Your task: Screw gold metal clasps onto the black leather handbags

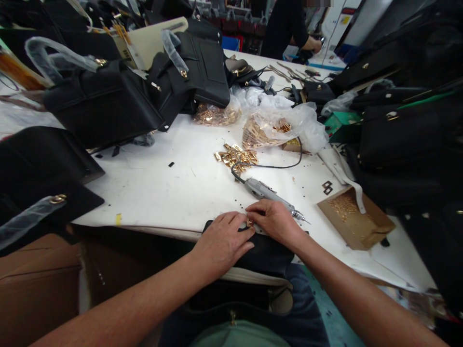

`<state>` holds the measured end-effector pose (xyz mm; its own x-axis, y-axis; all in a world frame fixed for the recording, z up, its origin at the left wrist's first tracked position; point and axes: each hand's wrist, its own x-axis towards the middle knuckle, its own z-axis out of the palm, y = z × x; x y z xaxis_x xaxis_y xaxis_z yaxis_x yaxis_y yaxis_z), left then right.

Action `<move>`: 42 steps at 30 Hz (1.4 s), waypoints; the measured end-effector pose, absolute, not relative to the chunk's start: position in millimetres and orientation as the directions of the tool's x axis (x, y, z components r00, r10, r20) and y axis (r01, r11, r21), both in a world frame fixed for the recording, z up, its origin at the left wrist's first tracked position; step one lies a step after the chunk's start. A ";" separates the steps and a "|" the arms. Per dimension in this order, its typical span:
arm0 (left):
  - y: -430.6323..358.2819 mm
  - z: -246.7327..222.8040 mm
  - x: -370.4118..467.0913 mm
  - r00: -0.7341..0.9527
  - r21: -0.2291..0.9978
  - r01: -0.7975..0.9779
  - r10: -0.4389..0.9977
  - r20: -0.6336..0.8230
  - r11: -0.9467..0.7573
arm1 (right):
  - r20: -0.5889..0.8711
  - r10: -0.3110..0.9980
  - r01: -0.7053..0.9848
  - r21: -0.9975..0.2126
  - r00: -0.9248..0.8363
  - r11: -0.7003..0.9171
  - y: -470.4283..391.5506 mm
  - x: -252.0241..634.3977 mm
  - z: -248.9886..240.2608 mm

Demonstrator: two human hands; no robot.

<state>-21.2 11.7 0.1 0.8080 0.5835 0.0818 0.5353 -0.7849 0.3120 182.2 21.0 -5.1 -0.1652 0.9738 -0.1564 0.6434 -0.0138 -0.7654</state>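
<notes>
A black handbag (264, 253) lies across my lap and against the table edge, its pale-lined opening facing me. My left hand (222, 243) holds the bag's edge, thumb and fingers on the black material. Between the two hands sits a small gold metal fitting (249, 223) at the bag's edge. My right hand (271, 219) pinches this fitting with thumb and forefinger, its other fingers curled; the fingertips partly cover it. Just beyond my right hand, a grey corded electric screwdriver (269, 192) rests on the table, tip pointing right.
Loose gold fittings (237, 158) are heaped beyond the screwdriver, near a plastic bag of fittings (264, 130). On the right stands an open cardboard box (361, 226) holding small gold parts. Black handbags (101, 103) crowd both sides. Across the white table (152, 193), another person (285, 29) works.
</notes>
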 end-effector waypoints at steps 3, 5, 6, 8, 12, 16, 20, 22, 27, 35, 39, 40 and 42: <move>11.5 0.1 -19.9 0.821 0.285 0.526 0.566 0.077 -0.801 | -0.144 0.977 0.674 -0.739 -0.158 0.001 19.7 180.5 -3.9; 11.2 -0.6 -19.3 0.826 0.271 0.524 0.559 0.069 -0.807 | -0.150 0.977 0.707 -0.708 -0.154 0.003 19.4 180.1 -2.6; 11.0 -1.1 -19.1 0.828 0.269 0.523 0.557 0.066 -0.809 | -0.154 0.977 0.727 -0.687 -0.150 0.003 19.3 180.0 -2.3; 10.9 -2.1 -18.8 0.833 0.270 0.519 0.551 0.057 -0.811 | -0.154 0.979 0.763 -0.647 -0.137 0.005 19.0 180.1 -2.7; 11.4 -2.3 -18.6 0.839 0.272 0.514 0.543 0.040 -0.813 | -0.149 0.984 0.774 -0.633 -0.094 -0.022 17.9 180.6 -6.2; 12.4 -0.5 -18.8 0.838 0.268 0.517 0.544 0.035 -0.813 | -0.148 0.988 0.716 -0.694 -0.041 -0.074 16.2 183.4 -7.5; 13.1 -1.6 -19.8 0.839 0.264 0.513 0.543 0.048 -0.816 | -0.107 0.993 0.677 -0.735 -0.047 -0.047 13.0 185.8 -8.9; 13.2 -3.1 -20.0 0.838 0.265 0.513 0.544 0.053 -0.816 | -0.091 0.995 0.668 -0.743 -0.032 -0.047 11.5 185.5 -10.6; 13.2 -5.4 -20.3 0.837 0.261 0.517 0.545 0.049 -0.816 | -0.082 0.996 0.674 -0.738 -0.030 -0.040 10.2 183.3 -13.2; 14.2 -7.8 -22.2 0.835 0.281 0.513 0.547 0.055 -0.811 | -0.116 0.993 0.653 -0.755 -0.035 -0.066 10.3 182.8 -12.5; 14.8 -7.5 -22.1 0.832 0.307 0.514 0.552 0.049 -0.801 | -0.149 0.989 0.645 -0.757 -0.010 -0.108 10.3 181.9 -11.0; 14.8 -7.0 -22.0 0.830 0.314 0.516 0.555 0.046 -0.797 | -0.158 0.987 0.646 -0.754 0.000 -0.121 10.3 181.5 -10.4; 14.6 -5.7 -22.0 0.826 0.326 0.522 0.562 0.037 -0.788 | -0.170 0.985 0.651 -0.747 0.006 -0.133 10.5 180.9 -8.9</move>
<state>-22.0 14.6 -5.7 0.8261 0.5623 0.0372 0.5218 -0.7882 0.3263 180.9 10.5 -8.9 0.0060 0.9855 -0.1696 0.6509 -0.1326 -0.7475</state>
